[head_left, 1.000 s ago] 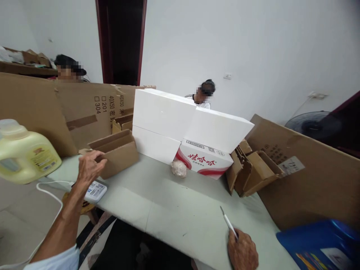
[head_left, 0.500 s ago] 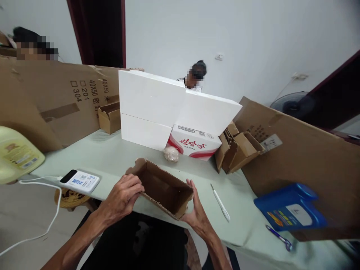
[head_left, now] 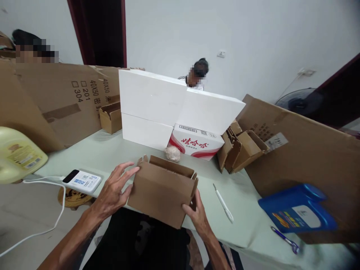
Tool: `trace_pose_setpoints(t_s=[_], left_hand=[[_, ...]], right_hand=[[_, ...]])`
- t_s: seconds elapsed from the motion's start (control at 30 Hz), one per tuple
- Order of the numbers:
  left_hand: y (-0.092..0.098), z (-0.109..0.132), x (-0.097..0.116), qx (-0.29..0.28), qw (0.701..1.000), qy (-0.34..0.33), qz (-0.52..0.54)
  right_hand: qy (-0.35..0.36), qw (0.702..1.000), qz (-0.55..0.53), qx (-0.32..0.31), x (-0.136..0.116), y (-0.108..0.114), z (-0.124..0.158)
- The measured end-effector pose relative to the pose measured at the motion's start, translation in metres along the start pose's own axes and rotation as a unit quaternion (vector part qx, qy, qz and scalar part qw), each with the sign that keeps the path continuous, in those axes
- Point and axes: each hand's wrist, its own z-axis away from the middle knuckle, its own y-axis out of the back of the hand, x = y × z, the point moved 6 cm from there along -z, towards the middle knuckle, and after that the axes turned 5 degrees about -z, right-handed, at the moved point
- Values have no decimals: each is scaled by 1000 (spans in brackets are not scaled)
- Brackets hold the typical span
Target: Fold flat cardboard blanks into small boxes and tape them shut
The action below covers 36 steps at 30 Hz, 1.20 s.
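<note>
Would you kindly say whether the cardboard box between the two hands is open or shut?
Open: an uncovered gap runs along the top of the cardboard box, though its floor is hidden here.

The rectangular brown cardboard box [head_left: 160, 193] has a plain, unprinted near face. On the low white rectangular carton [head_left: 198, 142], red bands curve beneath red characters and a black barcode. The pale yellow plastic jug [head_left: 14, 150] wears a deeper yellow label; the flat-sided deep blue plastic bottle [head_left: 289, 206], white and orange patches. The flat tabletop [head_left: 236, 195] is pale green, the slim knife handle [head_left: 224, 206] white.
</note>
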Motion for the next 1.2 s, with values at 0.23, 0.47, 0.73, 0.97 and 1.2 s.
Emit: trace_pose_setpoints(t_s=[0.23, 0.47, 0.73, 0.97, 1.2], left_hand=[[-29, 39, -18, -182, 982, -41, -21], [-25, 25, -5, -116, 986, -74, 94], [1, 20, -15, -156, 976, 72, 135], [-10, 18, -35, -146, 971, 88, 169], [-14, -6, -32, -94, 978, 51, 177]], right_hand=[[-206, 961, -182, -1, 0, -2, -10], [-336, 927, -156, -54, 0, -22, 0], [-273, 944, -1, -187, -10, -9, 4], [-177, 960, 143, -164, -34, -7, -15], [-65, 936, 338, -77, -31, 20, -37]])
